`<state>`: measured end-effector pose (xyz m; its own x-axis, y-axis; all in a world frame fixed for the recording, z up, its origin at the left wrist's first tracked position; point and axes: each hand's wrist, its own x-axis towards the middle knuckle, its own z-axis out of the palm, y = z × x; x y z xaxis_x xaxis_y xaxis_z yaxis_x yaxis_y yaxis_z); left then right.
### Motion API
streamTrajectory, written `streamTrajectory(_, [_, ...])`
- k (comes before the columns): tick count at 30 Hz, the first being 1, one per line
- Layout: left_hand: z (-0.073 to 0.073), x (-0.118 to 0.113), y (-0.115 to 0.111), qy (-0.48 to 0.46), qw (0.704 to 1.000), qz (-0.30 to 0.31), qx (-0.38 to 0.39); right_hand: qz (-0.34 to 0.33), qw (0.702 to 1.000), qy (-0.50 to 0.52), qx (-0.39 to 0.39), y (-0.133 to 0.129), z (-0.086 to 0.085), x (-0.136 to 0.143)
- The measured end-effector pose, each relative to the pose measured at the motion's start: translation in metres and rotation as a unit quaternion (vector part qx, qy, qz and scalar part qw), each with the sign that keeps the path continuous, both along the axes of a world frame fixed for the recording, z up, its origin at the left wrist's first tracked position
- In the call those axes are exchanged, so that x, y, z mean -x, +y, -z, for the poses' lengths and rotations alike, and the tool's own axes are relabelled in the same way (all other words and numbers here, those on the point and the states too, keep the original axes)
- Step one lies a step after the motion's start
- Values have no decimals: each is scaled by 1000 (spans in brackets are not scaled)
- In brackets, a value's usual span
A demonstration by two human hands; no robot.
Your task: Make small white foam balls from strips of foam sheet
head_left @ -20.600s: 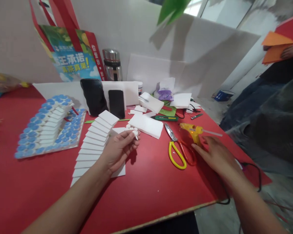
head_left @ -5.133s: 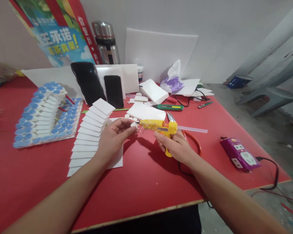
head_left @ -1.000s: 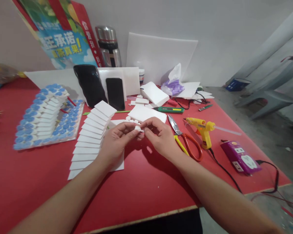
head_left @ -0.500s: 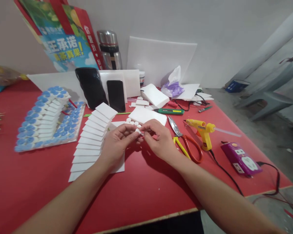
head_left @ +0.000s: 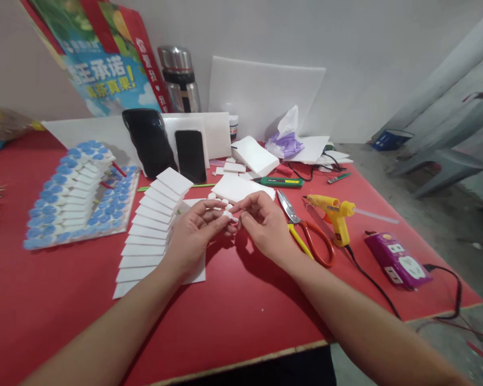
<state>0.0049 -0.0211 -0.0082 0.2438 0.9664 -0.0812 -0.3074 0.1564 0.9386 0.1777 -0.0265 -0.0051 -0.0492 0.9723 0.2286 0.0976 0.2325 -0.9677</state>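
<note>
My left hand [head_left: 197,230] pinches a small white foam piece [head_left: 227,214] between thumb and fingertips. Close against it, my right hand [head_left: 263,222] has its thumb and forefinger pressed together at the piece's right edge; what lies between them is too small to make out. Just behind my fingers sit several small round white pieces [head_left: 213,197], partly hidden by the hands. Left of my left wrist, white foam strips [head_left: 147,234] fan out like a curved stair on a white sheet. To the right lie scissors [head_left: 317,244] with red and yellow handles.
A yellow glue gun [head_left: 333,214] and a purple power strip [head_left: 398,262] are on the right, with cords. A blue-and-white foam model [head_left: 80,195] stands at left. Behind are two phones [head_left: 190,155], a green cutter [head_left: 282,183], foam blocks [head_left: 243,187] and a steel flask [head_left: 180,78].
My right fingertips have shifted slightly away from the white piece, and the forefinger has straightened a little. The left hand keeps its hold. The camera view has shifted very slightly.
</note>
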Motion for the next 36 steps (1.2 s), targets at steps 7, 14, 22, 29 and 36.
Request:
streamTrajectory(7, [2, 1, 0, 2, 1000, 3, 5, -9, 999, 8, 35, -2, -3, 4])
streamTrajectory(14, [-3, 0, -2, 15, 999, -3, 28, -27, 999, -18, 30, -4, -4, 10])
streamTrajectory(22, [-2, 1, 0, 30, 999, -13, 35, 19, 997, -42, -61, -4, -8, 5])
streamTrajectory(29, [-1, 0, 0, 28, 998, -33, 35, -4, 1000, -7, 7, -2, -6, 6])
streamTrajectory(36, [1, 0, 1, 35, 998, -38, 37, 10, 995, -86, -44, -6, -4, 8])
